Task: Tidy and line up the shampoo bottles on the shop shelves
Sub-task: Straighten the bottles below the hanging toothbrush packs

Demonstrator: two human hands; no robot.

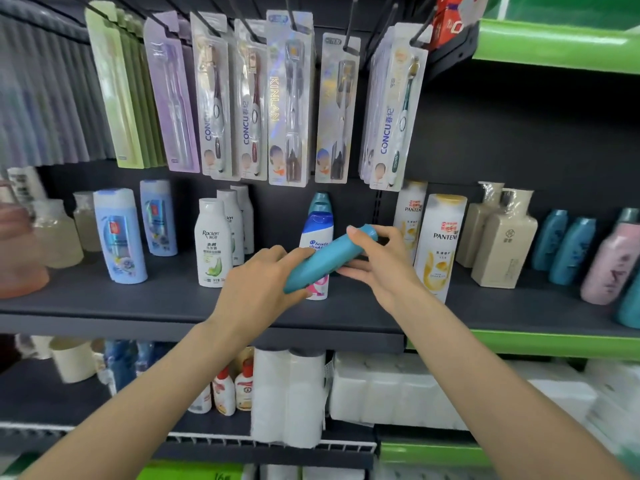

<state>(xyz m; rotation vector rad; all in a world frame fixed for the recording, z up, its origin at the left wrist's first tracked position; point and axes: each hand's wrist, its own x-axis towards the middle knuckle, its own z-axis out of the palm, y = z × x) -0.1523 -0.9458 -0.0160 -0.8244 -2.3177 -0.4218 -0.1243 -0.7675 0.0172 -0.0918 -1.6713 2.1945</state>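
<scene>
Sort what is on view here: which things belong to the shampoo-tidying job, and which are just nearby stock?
Job: teal bottle held tilted by left hand and right hand; Head & Shoulders bottle; Pantene bottles; white Rocien bottles; blue bottles.

Nearby stock: toothbrush packs; tissue packs; paper rolls.

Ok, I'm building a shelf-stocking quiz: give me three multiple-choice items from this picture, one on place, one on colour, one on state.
1. Where is the Head & Shoulders bottle?
A. behind the held bottle
B. bottom shelf
C. hanging on a peg

2. What colour is the held bottle?
A. pink
B. teal
C. white

3. How is the held bottle oriented?
A. upright on the shelf
B. tilted, off the shelf
C. lying flat on the shelf

Key: 1 A, it stands just beyond it; 2 B, its body is teal; 3 B, the left hand and right hand hold it slanted.
</scene>
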